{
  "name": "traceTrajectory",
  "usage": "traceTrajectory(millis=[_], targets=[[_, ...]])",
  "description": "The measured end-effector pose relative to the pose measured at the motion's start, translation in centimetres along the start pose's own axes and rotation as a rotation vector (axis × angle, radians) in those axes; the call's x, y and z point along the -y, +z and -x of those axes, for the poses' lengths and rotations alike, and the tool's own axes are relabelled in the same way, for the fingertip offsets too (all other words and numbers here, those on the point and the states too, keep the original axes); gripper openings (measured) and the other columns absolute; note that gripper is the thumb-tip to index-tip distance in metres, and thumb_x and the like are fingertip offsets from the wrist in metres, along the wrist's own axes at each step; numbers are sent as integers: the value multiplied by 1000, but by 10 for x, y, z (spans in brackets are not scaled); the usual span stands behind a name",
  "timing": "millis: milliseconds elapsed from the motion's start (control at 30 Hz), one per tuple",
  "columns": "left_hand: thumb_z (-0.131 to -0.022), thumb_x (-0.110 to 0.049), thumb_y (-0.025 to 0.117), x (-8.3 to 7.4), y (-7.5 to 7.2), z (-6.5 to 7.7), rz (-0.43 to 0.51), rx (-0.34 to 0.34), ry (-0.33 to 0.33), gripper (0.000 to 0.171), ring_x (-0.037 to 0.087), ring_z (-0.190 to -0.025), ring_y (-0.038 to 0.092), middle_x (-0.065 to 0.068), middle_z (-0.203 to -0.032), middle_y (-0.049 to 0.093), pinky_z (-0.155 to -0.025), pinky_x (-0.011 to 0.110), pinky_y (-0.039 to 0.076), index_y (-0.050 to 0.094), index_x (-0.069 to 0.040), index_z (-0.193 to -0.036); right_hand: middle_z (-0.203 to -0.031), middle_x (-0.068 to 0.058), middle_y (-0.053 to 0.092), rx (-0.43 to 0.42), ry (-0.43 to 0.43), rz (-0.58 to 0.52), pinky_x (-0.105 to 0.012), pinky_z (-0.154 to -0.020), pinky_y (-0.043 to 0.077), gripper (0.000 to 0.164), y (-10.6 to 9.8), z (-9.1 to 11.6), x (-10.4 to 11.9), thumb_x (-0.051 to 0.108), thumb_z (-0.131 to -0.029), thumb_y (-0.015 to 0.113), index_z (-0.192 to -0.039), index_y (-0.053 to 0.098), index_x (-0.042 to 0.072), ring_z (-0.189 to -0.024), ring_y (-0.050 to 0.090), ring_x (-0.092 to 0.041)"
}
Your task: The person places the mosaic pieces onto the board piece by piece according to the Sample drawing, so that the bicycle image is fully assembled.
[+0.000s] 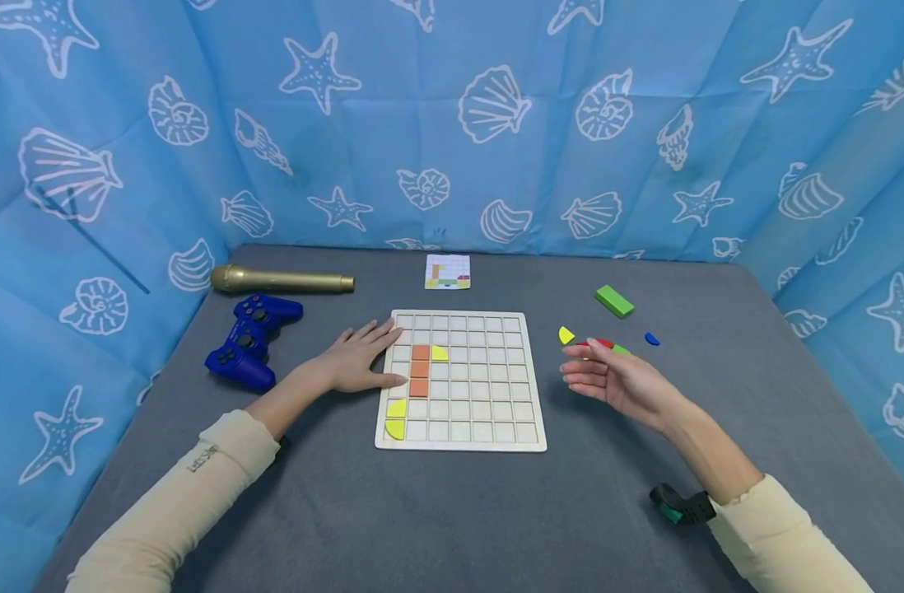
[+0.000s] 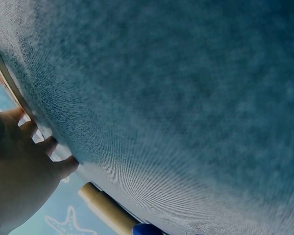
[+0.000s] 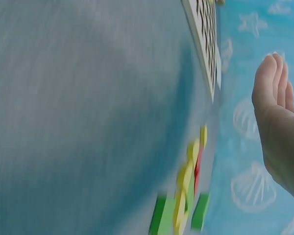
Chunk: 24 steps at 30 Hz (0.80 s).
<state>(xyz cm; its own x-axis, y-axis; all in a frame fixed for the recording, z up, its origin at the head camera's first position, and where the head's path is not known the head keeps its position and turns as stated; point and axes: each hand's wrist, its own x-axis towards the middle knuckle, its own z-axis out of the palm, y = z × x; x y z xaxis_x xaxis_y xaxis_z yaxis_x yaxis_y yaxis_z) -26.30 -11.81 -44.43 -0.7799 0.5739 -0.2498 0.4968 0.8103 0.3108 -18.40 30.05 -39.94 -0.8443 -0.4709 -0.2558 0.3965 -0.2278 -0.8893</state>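
A pale wooden grid board (image 1: 482, 387) lies flat in the middle of the table. My left hand (image 1: 359, 361) rests at its left edge, fingers spread and thumb on the board. Orange squares (image 1: 419, 370) form a column in the grid, with a yellow rounded piece (image 1: 440, 353) beside the top one. Two more yellow pieces (image 1: 396, 429) sit at the lower left. To the right of the board my right hand (image 1: 626, 383) hovers above the table, fingers extended, holding nothing visible. It partly hides red and green pieces; a yellow piece (image 1: 566, 335) lies just beyond its fingertips.
A green block (image 1: 614, 301) and a small blue piece (image 1: 651, 338) lie at the right. Behind the board is a printed pattern card (image 1: 448, 272). A blue game controller (image 1: 252, 342) and a gold microphone (image 1: 289, 281) lie at the left. Blue curtain surrounds the back and sides.
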Motion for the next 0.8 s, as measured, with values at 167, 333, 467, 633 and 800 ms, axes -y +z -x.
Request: traceTrajectory(millis=[167, 333, 467, 633, 800], targets=[[-87, -68, 49, 1, 1, 0, 1, -5, 2, 93, 32, -143, 4, 7, -159, 6, -109, 59, 5, 12, -16, -155, -111, -10, 64, 2, -28, -70, -35, -98, 42, 38, -30, 19, 8, 27, -106, 33, -119, 64, 8, -107, 61, -20], [-86, -72, 45, 1, 1, -1, -1, 0, -5, 96, 33, -143, 4, 8, -159, 6, -109, 59, 5, 12, -15, -155, -116, -10, 63, 32, -57, -143, -33, -98, 42, 42, -62, 36, 9, 24, -107, 28, -120, 65, 7, -110, 59, -20], [-85, -71, 47, 0, 0, -1, -4, 6, -14, 95, 32, -144, 3, 7, -159, 6, -109, 58, 5, 12, -16, -155, -115, -8, 64, -59, -27, -134, -33, -96, 44, 41, -78, 46, 7, 26, -106, 32, -116, 67, 9, -109, 60, -19], [-86, -71, 47, 0, 0, -2, -28, 10, -23, 95, 32, -144, 3, 6, -159, 5, -109, 58, 6, 11, -18, -155, -110, -7, 64, -223, 22, 7, -30, -92, 47, 32, -85, 56, 4, 31, -103, 42, -115, 64, 11, -104, 62, -16], [-86, -70, 48, 1, 2, -3, -26, 7, -16, 94, 32, -143, 3, 6, -159, 6, -109, 59, 6, 11, -18, -155, -110, 1, 62, -314, 63, 301, -26, -88, 49, 59, -91, 61, -2, 37, -102, 42, -140, 36, -8, -101, 61, -7]])
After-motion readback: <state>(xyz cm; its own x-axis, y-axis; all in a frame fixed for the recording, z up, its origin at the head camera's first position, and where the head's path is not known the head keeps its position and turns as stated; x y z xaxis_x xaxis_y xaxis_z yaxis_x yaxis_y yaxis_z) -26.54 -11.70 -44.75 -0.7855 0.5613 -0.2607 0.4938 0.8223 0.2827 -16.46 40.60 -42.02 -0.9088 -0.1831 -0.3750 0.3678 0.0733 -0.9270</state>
